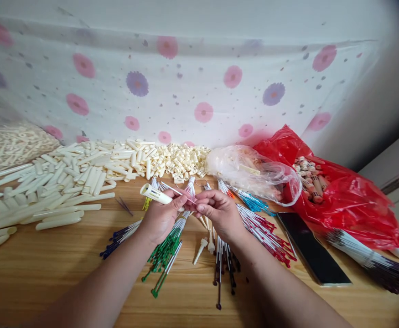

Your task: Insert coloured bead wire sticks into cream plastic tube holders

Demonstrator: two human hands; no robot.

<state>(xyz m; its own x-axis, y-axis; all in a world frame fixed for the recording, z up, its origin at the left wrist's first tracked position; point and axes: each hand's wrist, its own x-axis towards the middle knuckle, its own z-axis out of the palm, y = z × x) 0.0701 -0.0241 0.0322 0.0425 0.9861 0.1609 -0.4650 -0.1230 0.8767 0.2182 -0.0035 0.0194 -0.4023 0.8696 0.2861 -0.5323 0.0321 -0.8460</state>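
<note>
In my left hand [159, 219] is a cream plastic pen barrel [155, 193] with slots at its outer end, tilted up to the left. A thin pinkish rod [185, 197] runs between both hands. My right hand [220, 214] pinches it at the fingertips; the exact grip is partly hidden by the fingers. Below the hands lie bundles of thin white rods with green tips [167, 248], dark tips [224, 259] and red tips [271, 232]. Small cream pointed pieces [201, 250] rest on the wood between them.
Cream tubes [93, 171] and short slotted pieces [177, 159] are heaped along the back and left of the table [93, 282]. At right sit a clear bag [250, 168], a red bag [349, 200], a black flat object [312, 250] and a purple-tipped bundle [370, 259].
</note>
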